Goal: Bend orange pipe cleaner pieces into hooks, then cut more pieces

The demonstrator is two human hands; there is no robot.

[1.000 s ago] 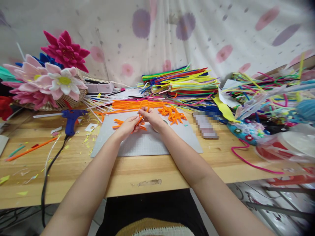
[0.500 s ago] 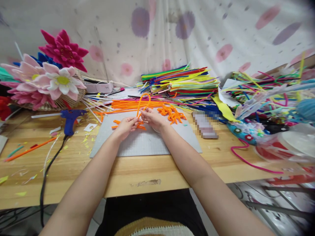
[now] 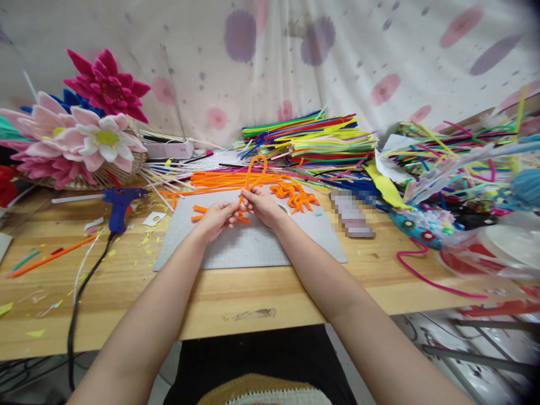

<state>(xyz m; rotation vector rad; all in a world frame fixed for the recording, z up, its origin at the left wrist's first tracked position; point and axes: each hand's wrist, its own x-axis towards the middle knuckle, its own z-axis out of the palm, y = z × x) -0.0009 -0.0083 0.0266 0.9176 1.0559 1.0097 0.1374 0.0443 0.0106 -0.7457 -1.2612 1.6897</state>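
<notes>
An orange pipe cleaner (image 3: 265, 163), bent into an upright loop, rises from between my hands over a grey mat (image 3: 253, 253). My left hand (image 3: 219, 220) pinches its lower end. Close beside it, my right hand (image 3: 261, 206) has its fingers closed on the same piece, where the loop's ends meet. Short orange pieces (image 3: 199, 210) lie on the mat, partly behind my left hand. Wavy bent orange shapes (image 3: 294, 195) are piled to the right of my right hand. Behind the hands lie long straight orange pipe cleaners (image 3: 211, 180).
A blue glue gun (image 3: 120, 208) with a black cord lies left of the mat. Felt flowers (image 3: 105, 138) fill the back left. Bundled coloured pipe cleaners (image 3: 329, 138) lie at the back. A phone (image 3: 352, 215) and wrapped decorations (image 3: 426, 222) are at the right.
The orange loop has shifted slightly right and leans more to the right. My fingers have moved a little closer together around its lower end.
</notes>
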